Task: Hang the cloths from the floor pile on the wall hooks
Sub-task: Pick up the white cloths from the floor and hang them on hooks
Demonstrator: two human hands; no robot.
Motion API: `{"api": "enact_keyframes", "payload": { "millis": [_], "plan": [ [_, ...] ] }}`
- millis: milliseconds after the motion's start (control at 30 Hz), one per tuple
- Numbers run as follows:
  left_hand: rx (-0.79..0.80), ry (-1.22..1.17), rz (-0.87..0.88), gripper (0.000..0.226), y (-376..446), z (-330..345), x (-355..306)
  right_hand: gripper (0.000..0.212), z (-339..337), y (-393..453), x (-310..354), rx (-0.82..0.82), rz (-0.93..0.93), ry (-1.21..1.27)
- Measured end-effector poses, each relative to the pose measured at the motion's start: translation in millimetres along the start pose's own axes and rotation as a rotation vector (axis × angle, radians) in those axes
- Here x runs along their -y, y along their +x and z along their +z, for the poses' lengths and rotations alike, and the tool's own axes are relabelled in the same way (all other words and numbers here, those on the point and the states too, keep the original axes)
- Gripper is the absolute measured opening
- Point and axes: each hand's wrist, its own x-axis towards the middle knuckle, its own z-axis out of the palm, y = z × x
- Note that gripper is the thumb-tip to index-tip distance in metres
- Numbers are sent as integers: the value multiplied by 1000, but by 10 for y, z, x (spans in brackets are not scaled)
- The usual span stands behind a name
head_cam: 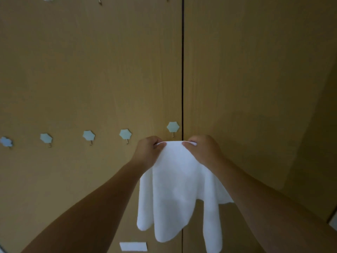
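A white cloth [175, 189] hangs in front of the wooden wall, held up by its top edge. My left hand [148, 149] pinches that edge on the left and my right hand [202, 148] pinches it on the right. Just above the stretched edge, between my hands, is a pale hexagonal wall hook [172, 127] with a small metal prong. The cloth's edge is a little below the prong and does not touch it. The floor pile is out of view.
Several more pale hexagonal hooks [125, 134] run leftward in a row, all bare. A dark vertical seam [182, 70] splits the wooden panels just right of the nearest hook. A white label [133, 246] is stuck low on the wall. Metal prongs show at the top edge.
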Motion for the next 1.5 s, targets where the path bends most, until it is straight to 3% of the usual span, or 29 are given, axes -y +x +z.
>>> {"api": "enact_keyframes", "payload": {
  "millis": [333,433,633,767,1100,1300,1500],
  "plan": [
    [-162,-48,-59,12,889,408,154,23,365,821,-352,-78,34,25],
    [-218,-94,-78,17,971,533,238,11,499,920,-464,-200,-24,89],
    [-266,-73,-49,23,992,719,468,8,814,1002,-691,-446,-181,52],
    [-277,-93,-53,24,955,803,578,7,975,930,-826,-469,-196,82],
    [-159,-246,-151,17,757,1059,758,25,1249,655,-1011,-97,-135,236],
    [-12,-47,-93,21,709,995,832,43,1208,548,-1004,224,-102,161],
    [-16,89,-83,21,576,766,713,26,896,486,-1100,264,-106,-48]
  ]
}}
